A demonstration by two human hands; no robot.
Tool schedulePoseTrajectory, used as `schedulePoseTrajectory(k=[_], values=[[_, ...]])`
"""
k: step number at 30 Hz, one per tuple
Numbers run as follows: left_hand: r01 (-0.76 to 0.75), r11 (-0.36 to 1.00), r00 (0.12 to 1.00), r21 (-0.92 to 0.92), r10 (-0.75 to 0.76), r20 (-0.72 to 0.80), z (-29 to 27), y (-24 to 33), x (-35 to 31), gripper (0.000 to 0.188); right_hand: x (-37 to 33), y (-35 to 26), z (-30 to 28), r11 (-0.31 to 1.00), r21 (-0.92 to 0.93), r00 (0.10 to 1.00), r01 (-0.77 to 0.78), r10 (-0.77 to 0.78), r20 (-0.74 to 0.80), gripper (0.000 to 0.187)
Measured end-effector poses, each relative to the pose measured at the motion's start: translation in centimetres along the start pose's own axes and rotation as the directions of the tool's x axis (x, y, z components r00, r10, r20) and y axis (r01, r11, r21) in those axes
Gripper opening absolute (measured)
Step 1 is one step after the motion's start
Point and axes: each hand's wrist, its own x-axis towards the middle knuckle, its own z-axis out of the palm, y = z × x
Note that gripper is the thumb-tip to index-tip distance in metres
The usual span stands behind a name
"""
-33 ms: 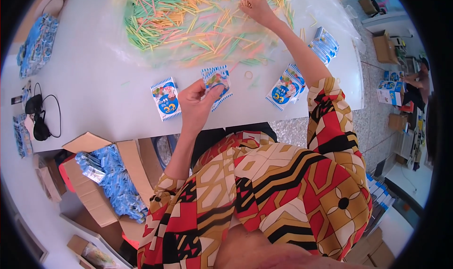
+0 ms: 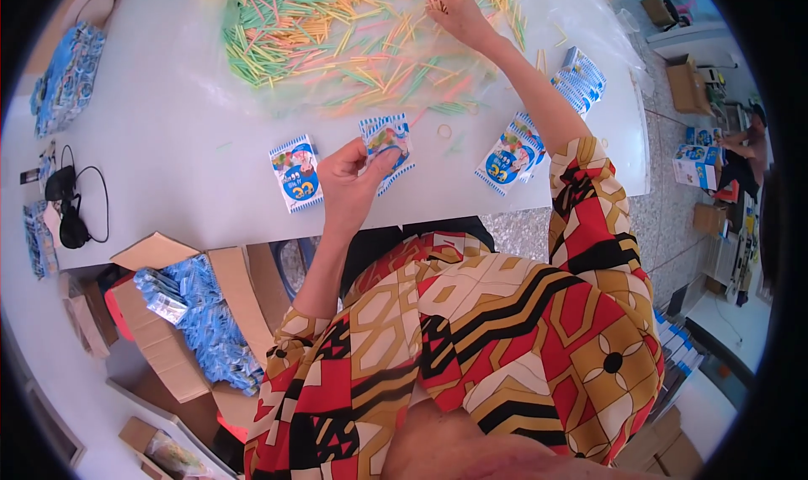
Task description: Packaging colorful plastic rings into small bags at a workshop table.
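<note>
head view, packet (image 2: 386, 133) in left hand (image 2: 348, 178), sticks (image 2: 273, 42) beyond

On the flat packet (image 2: 295, 174) lying leftmost near the front edge of the desk (image 2: 189, 168), bears large pale characters over a round blue patch, with smaller lettering beside them. On the held packet (image 2: 390, 132), carries matching blue printing, partly covered by the left hand (image 2: 345, 177). On the right-side packet (image 2: 508, 155), shows the same large characters on blue. On the stacked packets (image 2: 581, 80) beyond and the white-and-blue box (image 2: 697, 167) in the background, looks too small to read.
</note>
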Motion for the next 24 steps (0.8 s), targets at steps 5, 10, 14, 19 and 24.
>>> schedulePoseTrajectory(k=[5, 10, 14, 19, 24], values=[[-0.010, 0.995, 0.998, 0.095, 0.016, -0.068, -0.3, -0.2, 0.8, 0.010, -0.6, -0.9, -0.9, 0.995, -0.095, 0.999, -0.019, 0.016, -0.034, 0.027], [-0.032, 0.987, 0.980, 0.155, 0.061, -0.187, -2.6, -1.0, 0.2, 0.011, 0.9, -12.5, -2.0, 0.877, 0.415, 0.966, -0.244, 0.179, 0.189, 0.024], [-0.061, 0.978, 0.991, 0.200, 0.082, -0.102, -1.7, -0.9, 1.3, 0.010, -0.8, -18.7, -6.9, 0.764, 0.565, 0.940, -0.312, 0.162, 0.300, 0.012], [-0.043, 0.968, 0.988, 0.249, 0.078, -0.134, -2.3, -1.5, 1.2, 0.010, -1.5, -22.5, -8.0, 0.778, 0.524, 0.896, -0.346, 0.108, 0.431, 0.005], [-0.106, 0.951, 0.978, 0.289, 0.152, -0.142, -1.8, -1.0, 0.9, 0.012, -1.7, -23.7, -8.1, 0.964, 0.253, 0.902, -0.088, -0.031, 0.431, 0.009]])
